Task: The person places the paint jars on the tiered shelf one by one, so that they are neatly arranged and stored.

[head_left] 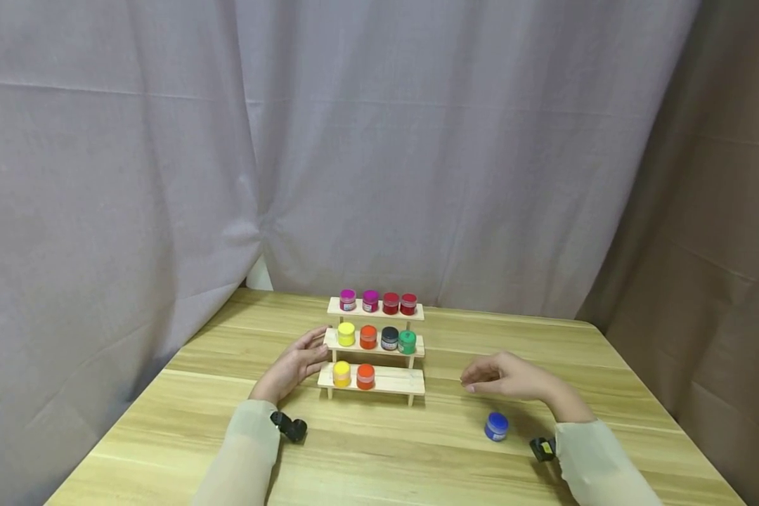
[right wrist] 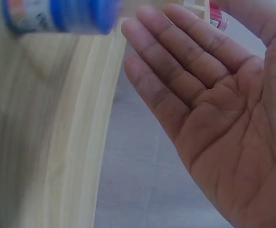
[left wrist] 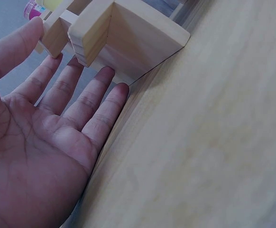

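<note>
A three-step wooden rack (head_left: 397,380) holds small paint jars. Two magenta and two red jars line the top step. On the middle step stand yellow, orange, black (head_left: 389,338) and green (head_left: 407,342) jars; the bottom one carries a yellow jar (head_left: 341,374) and an orange jar (head_left: 365,377) at its left. My left hand (head_left: 297,362) is at the rack's left end, its extended fingers (left wrist: 93,102) seeming to touch the wood in the left wrist view. To the rack's right, my empty right hand (head_left: 512,377) hovers with loosely bent fingers. Nearer me than that hand, a blue paint jar (head_left: 496,426) stands on the table.
The wood-grain table (head_left: 379,457) extends around the rack, with its right edge beyond my right arm. Grey curtains (head_left: 449,154) hang behind the table and along its sides. A small black camera sits on each wrist.
</note>
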A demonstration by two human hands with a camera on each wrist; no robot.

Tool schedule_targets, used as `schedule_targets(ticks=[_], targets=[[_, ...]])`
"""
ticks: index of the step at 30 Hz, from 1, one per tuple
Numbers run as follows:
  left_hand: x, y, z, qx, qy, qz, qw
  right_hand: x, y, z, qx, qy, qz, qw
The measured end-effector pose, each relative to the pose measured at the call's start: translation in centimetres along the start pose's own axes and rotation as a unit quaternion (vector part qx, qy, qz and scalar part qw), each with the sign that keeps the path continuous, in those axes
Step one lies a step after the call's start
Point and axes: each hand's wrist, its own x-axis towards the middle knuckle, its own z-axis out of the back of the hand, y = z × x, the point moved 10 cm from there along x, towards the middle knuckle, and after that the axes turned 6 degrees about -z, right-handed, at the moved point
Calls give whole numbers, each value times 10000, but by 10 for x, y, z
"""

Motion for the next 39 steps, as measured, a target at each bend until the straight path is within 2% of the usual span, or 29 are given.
schedule_targets(ticks=[5, 10, 12, 19, 23, 27, 34, 39], targets=[[-2, 0, -1, 22, 60, -52, 10000, -8, -4, -5, 239, 179, 64, 9995], [-3, -1, -3, 37, 165, -84, 9998, -15, -6, -12, 609, 551, 95, 9966], [-2, 0, -3, -14, 104, -38, 9999, -17, -8, -14, 779, 729, 8, 9943], [-2, 0, -2, -70, 30, 9, 10000, -31, -15, -28, 1385, 1588, -377, 9768], [-2, 0, -2, -17, 62, 36, 10000, -35, -15, -33, 1605, 1835, -450, 9688], [-1, -2, -3, -18, 52, 14, 10000, -35, -18, -33, 1632, 1834, -526, 9680], [-1, -3, -2, 5, 91, -7, 10000, -28, -26, -29, 1180, 1413, -452, 9819], [0, 0, -1, 3, 106, 2, 9999, -25, -32, -28, 1077, 1281, -486, 9847]])
